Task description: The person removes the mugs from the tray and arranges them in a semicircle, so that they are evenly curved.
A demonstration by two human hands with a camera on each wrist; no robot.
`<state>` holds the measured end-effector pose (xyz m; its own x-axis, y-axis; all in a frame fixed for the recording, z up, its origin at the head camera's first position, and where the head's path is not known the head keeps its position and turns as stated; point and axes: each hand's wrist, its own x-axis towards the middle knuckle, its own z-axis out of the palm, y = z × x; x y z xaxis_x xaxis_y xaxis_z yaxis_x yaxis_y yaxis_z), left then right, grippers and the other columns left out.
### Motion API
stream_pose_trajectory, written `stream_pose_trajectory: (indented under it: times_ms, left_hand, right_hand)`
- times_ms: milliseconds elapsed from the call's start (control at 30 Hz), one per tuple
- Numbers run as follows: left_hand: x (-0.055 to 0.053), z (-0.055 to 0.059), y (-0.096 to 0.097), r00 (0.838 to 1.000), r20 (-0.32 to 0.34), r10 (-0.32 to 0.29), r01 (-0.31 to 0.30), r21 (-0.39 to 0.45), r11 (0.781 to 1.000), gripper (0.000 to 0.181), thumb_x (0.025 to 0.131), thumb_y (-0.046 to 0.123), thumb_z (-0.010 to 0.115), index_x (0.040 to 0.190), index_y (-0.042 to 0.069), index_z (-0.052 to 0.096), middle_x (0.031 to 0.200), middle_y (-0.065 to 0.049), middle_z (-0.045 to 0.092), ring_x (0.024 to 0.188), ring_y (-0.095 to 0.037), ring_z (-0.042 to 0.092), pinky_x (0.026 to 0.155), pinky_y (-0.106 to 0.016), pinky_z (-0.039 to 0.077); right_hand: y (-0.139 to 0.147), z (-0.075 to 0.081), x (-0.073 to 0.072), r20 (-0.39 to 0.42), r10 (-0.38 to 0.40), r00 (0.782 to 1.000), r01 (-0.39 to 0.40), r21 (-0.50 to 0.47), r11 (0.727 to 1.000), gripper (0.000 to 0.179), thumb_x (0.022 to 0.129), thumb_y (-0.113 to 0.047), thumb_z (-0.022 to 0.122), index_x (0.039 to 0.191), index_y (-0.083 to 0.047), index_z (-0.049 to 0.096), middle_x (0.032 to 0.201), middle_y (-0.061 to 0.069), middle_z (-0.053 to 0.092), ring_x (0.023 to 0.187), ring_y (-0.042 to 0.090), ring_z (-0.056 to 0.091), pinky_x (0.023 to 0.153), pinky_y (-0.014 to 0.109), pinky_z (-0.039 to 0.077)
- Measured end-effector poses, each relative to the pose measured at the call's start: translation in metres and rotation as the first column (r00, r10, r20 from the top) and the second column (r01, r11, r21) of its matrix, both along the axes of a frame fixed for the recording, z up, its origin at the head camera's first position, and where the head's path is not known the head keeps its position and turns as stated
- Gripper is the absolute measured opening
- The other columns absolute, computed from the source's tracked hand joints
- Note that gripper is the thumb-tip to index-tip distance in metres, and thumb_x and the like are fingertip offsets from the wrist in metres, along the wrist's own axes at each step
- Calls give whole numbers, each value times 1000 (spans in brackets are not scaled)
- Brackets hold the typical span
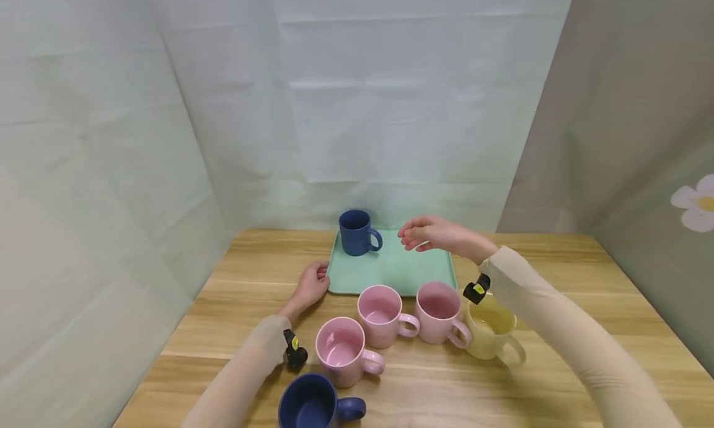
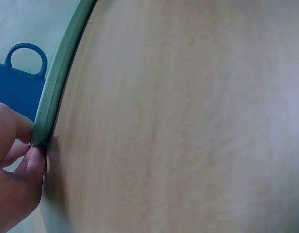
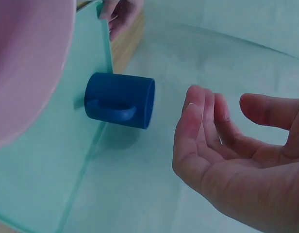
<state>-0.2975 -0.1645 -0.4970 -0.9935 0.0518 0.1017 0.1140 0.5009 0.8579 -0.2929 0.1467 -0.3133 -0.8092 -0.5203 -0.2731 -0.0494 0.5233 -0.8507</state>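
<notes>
A mint-green tray lies on the wooden table, with a dark blue mug upright at its back left. My left hand is at the tray's left edge; in the left wrist view its thumb and fingers pinch the rim. Over the tray's right part, to the right of the blue mug, hovers my right hand. Its fingers are loosely bent and hold nothing. In the right wrist view, a gap separates the right hand from the blue mug.
In front of the tray stand three pink mugs and a yellow mug, the latter below my right forearm. Another blue mug is at the near edge of view. Pale cloth hangs behind the table.
</notes>
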Motion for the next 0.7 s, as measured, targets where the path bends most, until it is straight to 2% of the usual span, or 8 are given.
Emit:
stream_pose_trajectory:
  times_ms: [267,367,467,533,600,700]
  left_hand:
    - [2,4,1,999,35,-13,13,-6,1000,44,86,-10,49,129,-16,45,122,-32,56,116,-41,56,101,-46,50]
    - [3,3,3,999,41,-17,17,-6,1000,43,86,-11,50,128,-16,45,121,-33,56,116,-42,56,102,-47,50]
    - [6,3,6,998,54,-34,35,-13,999,42,87,-10,50,127,-16,44,121,-33,55,116,-43,55,102,-48,49]
    - [7,5,7,996,71,-44,46,-16,999,42,88,-9,50,128,-16,43,122,-34,54,117,-44,54,103,-49,48]
    - [8,7,8,995,87,-55,57,-12,998,41,89,-8,50,129,-15,42,124,-34,53,119,-44,53,104,-50,47]
    - [9,9,10,994,95,-55,57,-14,998,41,90,-8,49,130,-15,41,125,-34,53,119,-44,52,104,-50,46]
  right_hand:
    - [-25,-15,-25,104,-87,991,93,-49,994,41,101,-18,42,136,3,44,131,18,55,117,27,55,109,43,44]
    - [-36,-23,-32,137,-139,981,148,-61,987,39,99,-16,45,132,5,45,126,16,53,114,27,51,112,45,41]
    - [-46,-30,-36,192,-208,959,227,-84,970,31,96,-13,47,122,4,44,121,13,49,110,26,46,112,45,40]
    - [-51,-34,-38,235,-246,940,275,-100,956,32,95,-10,46,124,3,39,127,16,45,118,29,43,113,44,38]
    - [-55,-37,-39,270,-269,925,309,-118,944,41,95,-9,44,132,3,31,139,20,37,131,34,36,117,45,33]
    - [-61,-40,-41,290,-276,916,324,-133,937,55,94,-7,42,143,5,20,154,21,20,145,37,18,122,46,24]
